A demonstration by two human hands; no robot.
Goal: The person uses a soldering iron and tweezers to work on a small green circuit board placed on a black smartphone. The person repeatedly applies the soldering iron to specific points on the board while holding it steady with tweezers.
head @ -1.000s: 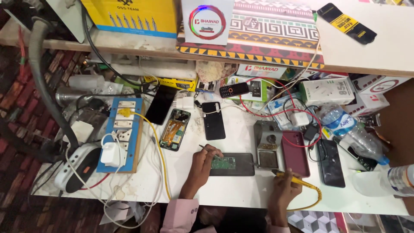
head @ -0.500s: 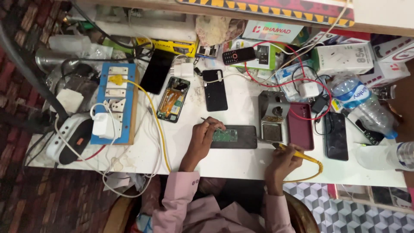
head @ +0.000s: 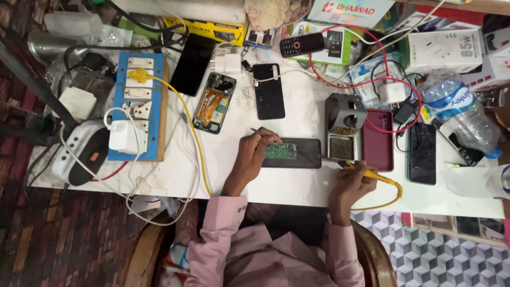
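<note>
White worktable spread under me, crowded. Far left on it, a blue switchboard with a white charger plugged in and a yellow cable running off it. Right side: a clear water bottle lying on its side, a maroon phone case flat, a grey soldering stand just beside it. Centre, near my edge: a dark phone lying flat, back open, green circuit board exposed. My left hand rests on the phone's left end, fingers closed on thin tweezers. My right hand grips a yellow-handled soldering iron, tip angled toward the phone's right end; contact I cannot tell.
</note>
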